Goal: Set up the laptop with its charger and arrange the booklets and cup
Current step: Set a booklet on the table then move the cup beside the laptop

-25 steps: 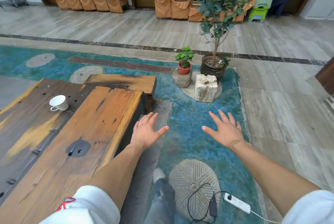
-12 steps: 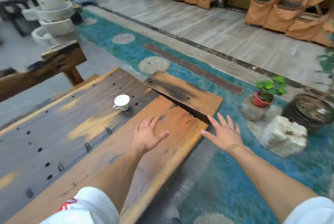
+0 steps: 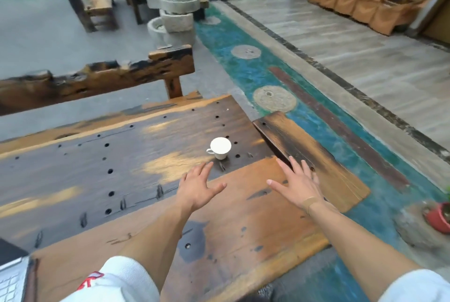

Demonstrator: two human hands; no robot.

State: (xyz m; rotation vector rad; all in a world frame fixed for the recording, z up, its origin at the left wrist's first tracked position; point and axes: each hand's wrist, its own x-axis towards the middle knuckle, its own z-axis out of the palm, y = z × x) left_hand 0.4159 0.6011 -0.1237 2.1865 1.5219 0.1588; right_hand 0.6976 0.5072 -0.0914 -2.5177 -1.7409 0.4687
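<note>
Both the left hand (image 3: 198, 186) and the right hand (image 3: 295, 186) hover palm-down with fingers spread wide, holding nothing, above the rough orange-and-dark wooden plank table (image 3: 121, 180). Just beyond the left fingertips stands the small white ceramic cup with a handle (image 3: 220, 147), upright on the dark plank. Far back toward the left elbow, the corner of a silver laptop keyboard (image 3: 12, 282) shows at the table's near edge.

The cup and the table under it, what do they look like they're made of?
The cup looks like glazed white ceramic, going by its smooth, even surface, though plastic can't be ruled out. The table is rough reclaimed wood with a glossy finish: visible grain, bored holes, bright sheen patches.
</note>
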